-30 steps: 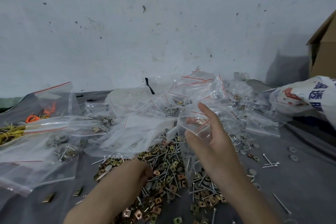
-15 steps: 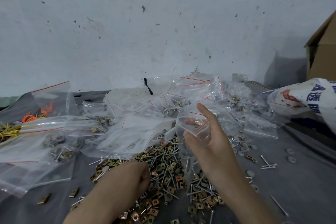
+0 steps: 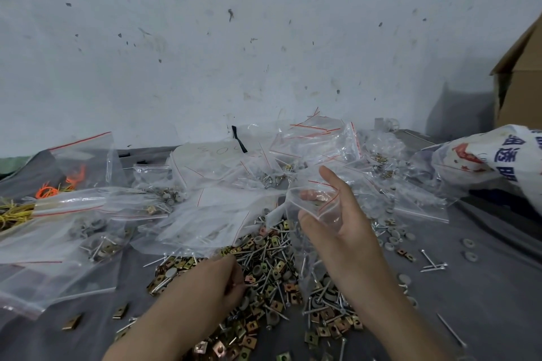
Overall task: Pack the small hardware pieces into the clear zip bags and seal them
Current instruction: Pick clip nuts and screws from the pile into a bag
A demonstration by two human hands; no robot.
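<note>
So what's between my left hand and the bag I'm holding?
In the head view, a loose pile of nails, square clips and washers lies between the left hand and the clear zip bag.

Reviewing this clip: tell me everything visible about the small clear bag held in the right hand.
The small clear zip bag is thin, transparent plastic with a red line along its mouth, which looks pulled open. The right hand pinches it near the top, thumb in front, fingers behind and showing pink through the film. It hangs above the hardware pile. Contents cannot be made out.
</note>
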